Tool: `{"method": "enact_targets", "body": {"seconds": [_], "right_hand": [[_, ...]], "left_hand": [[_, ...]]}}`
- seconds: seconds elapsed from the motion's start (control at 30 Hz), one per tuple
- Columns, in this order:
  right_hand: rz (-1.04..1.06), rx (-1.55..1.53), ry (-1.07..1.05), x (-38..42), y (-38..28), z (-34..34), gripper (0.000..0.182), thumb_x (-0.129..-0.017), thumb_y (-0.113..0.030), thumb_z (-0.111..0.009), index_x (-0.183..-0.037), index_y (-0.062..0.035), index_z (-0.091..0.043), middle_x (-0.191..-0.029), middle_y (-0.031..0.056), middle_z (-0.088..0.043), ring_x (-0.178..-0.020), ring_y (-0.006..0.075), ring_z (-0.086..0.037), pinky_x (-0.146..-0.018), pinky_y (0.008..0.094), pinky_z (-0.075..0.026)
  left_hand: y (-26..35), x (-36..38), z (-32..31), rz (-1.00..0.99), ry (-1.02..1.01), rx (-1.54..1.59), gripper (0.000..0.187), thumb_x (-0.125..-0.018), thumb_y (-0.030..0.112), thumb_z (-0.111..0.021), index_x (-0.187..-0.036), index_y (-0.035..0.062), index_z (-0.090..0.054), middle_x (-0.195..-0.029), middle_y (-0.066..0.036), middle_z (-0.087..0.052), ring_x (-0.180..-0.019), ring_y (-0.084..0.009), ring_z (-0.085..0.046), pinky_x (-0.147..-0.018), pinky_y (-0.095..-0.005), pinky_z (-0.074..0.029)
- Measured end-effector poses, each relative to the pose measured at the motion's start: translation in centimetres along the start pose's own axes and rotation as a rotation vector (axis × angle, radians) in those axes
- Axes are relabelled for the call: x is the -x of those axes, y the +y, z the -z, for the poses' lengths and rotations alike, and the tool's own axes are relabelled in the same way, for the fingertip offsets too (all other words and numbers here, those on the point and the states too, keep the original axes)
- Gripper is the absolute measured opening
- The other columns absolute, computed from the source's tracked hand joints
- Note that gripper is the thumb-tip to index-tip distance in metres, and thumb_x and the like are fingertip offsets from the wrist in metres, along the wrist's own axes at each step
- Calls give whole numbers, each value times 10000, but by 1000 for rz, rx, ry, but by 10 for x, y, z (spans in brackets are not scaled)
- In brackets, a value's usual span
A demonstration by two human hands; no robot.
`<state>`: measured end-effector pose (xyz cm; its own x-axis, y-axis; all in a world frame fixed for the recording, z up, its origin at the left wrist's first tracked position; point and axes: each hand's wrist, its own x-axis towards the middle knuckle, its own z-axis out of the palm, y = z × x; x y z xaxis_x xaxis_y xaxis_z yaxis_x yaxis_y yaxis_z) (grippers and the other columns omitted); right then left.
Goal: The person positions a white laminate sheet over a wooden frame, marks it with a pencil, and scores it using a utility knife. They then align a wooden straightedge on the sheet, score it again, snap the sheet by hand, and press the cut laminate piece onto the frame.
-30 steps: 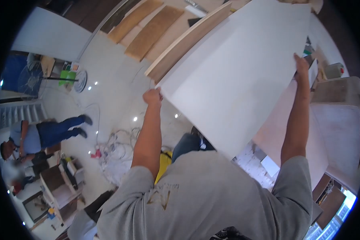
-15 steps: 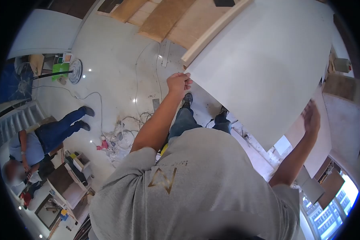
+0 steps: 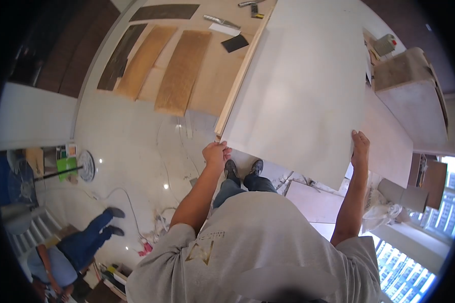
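A large white panel (image 3: pixel 298 96) stretches out in front of me, with a pale wooden strip (image 3: pixel 242 81) along its left edge. My left hand (image 3: pixel 217 153) is closed at the panel's near left corner, just below the end of the strip. On the opposite side, my right hand (image 3: pixel 360 148) grips the right edge of the panel, its fingertips at the edge. Part of the right hand's grip is hidden from this angle.
Brown wood boards (image 3: pixel 183 73), a black sheet (image 3: pixel 235 43) and hand tools (image 3: pixel 221 21) lie on a surface at the far left. A seated person (image 3: pixel 53 265) is at lower left, near a fan (image 3: pixel 23 179). Plastic bags (image 3: pixel 381 209) lie at right.
My view has turned, showing more of the boards and tools. My right hand, previously open beside the panel, has closed on its right edge. The left hand stays at the near corner.
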<state>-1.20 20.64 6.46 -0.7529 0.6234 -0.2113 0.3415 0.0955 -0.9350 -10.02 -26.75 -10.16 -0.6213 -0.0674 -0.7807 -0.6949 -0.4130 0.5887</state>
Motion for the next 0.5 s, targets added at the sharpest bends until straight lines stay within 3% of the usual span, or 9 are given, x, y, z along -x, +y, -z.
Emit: {"method": "enact_targets", "body": {"seconds": [0.03, 0.13, 0.23, 0.33, 0.37, 0.43, 0.5], "right_hand": [[51, -11, 52, -5, 6, -1, 216, -964, -222, -610, -817, -66, -584, -734, 3, -607, -608, 74, -552, -556, 243, -470], [-30, 33, 47, -6, 9, -3, 179, -953, -204, -622, -879, -40, -615, -777, 26, -639, -648, 80, -577, -588, 251, -482], [0, 25, 130, 14, -10, -31, 220, -930, -200, -644, -909, 18, -659, -748, 3, -633, -647, 92, -529, -597, 288, -443], [66, 243, 145, 7, 0, -25, 228, -902, -175, -649, -941, 49, -661, -756, 61, -664, -663, 126, -559, -620, 312, -465], [66, 393, 173, 4, 3, -24, 227, -882, -147, -634, -973, 60, -650, -774, 130, -675, -701, 170, -595, -676, 339, -489], [104, 377, 176, 14, -11, -33, 225, -882, -139, -622, -981, 62, -643, -787, 158, -671, -726, 197, -606, -709, 356, -493], [135, 417, 186, 19, -12, -37, 221, -891, -125, -588, -994, 65, -635, -822, 205, -673, -759, 262, -629, -751, 383, -495]], "left_hand": [[0, -1, 2, 4, -9, -8, 159, -881, 59, -691, -981, -12, -589, -792, -124, -668, -620, -228, -664, -486, -323, -501], [5, -1, 3, -17, -27, -132, 135, -885, 66, -692, -949, -8, -598, -777, -118, -663, -617, -225, -666, -472, -318, -495], [22, -1, 12, -91, -72, -492, 224, -834, 152, -768, -877, -3, -613, -745, -101, -644, -605, -211, -662, -459, -314, -492], [56, 5, 21, -104, 25, -674, 296, -780, 181, -805, -923, 5, -614, -762, -83, -630, -620, -199, -642, -486, -304, -499], [69, 7, 24, -127, 110, -667, 308, -774, 160, -800, -964, 9, -610, -800, -80, -623, -646, -192, -635, -511, -297, -506], [97, 17, 24, -448, 277, -476, 382, -762, 62, -772, -1090, 17, -581, -914, -71, -583, -737, -168, -609, -577, -285, -513], [127, 9, 23, -707, 199, -252, 464, -761, -30, -725, -1185, 16, -543, -993, -55, -540, -819, -158, -587, -656, -267, -509]]}}
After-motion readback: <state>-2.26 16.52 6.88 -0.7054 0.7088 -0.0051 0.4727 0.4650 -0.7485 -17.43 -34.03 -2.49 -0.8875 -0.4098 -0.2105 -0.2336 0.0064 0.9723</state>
